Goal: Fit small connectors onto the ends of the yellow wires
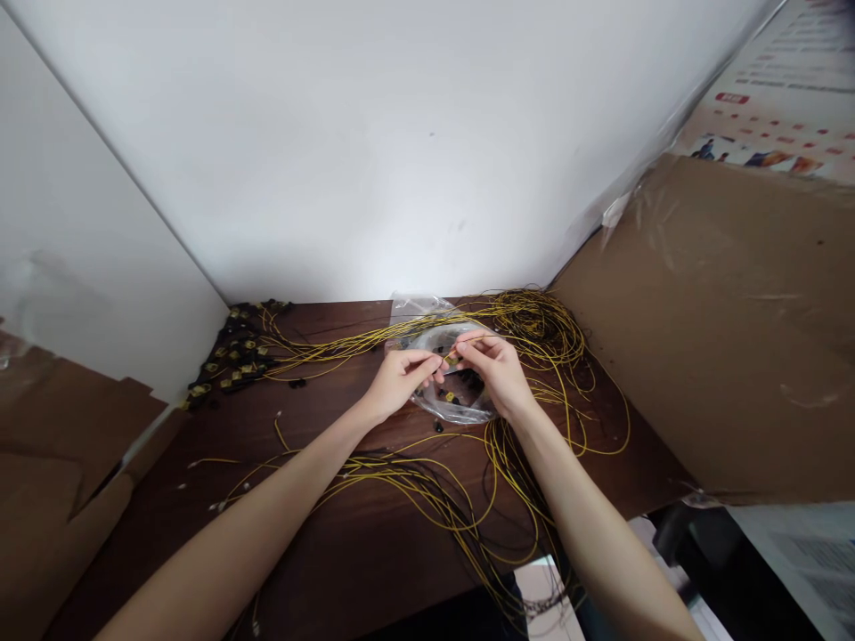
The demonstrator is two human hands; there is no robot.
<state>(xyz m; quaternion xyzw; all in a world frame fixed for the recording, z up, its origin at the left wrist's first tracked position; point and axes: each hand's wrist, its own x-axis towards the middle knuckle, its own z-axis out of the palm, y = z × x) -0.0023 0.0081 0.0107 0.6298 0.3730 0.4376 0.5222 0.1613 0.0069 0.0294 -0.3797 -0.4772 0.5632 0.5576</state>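
From my end, I see the fingers of the left hand (395, 385) and right hand (495, 372) pinched on a thin yellow wire (450, 357) above a clear plastic bag (460, 415). On the dark surface (361, 570), I make out a wire coil (538, 322) rightward and black connectors (233, 349) far left.

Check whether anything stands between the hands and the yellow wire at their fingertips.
Nothing visible does: the left hand and right hand appear to pinch the wire directly. The bag lies below them on the table, and the long bundle runs beyond; neither comes between.
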